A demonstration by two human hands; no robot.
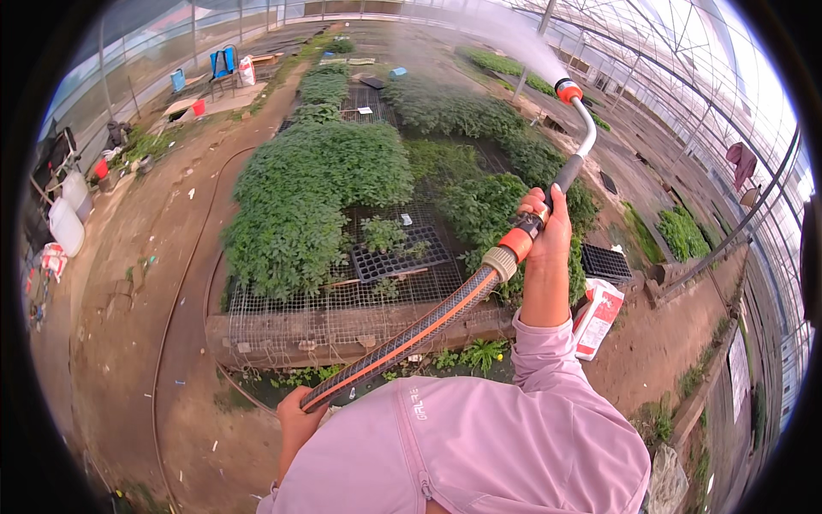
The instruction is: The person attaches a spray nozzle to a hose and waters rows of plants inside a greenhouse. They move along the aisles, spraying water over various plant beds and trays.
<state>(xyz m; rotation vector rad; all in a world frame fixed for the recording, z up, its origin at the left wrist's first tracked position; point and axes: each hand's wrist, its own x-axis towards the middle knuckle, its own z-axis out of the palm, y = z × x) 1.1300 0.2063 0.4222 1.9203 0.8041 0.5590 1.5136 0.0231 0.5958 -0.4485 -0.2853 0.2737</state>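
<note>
My right hand [549, 225] grips the dark handle of a watering wand [587, 132], just above its orange hose connector [517, 243]. From the wand's orange-and-black spray head [568, 90] a fan of water [507, 38] shoots towards the upper left. Lower down, my left hand [298, 417] is closed around a dark braided hose [411, 340] with an orange stripe. Beyond the hose, leafy green seedlings [321, 186] cover much of a wire-mesh bench [276, 315]. A black seedling tray [401, 257], partly planted, lies on the mesh.
A red-and-white sack [597, 318] stands beside the bench at the right. Another hose [168, 340] runs along the dirt path at the left. White plastic jugs [66, 226] stand at the far left. A metal post [536, 48] rises behind the spray.
</note>
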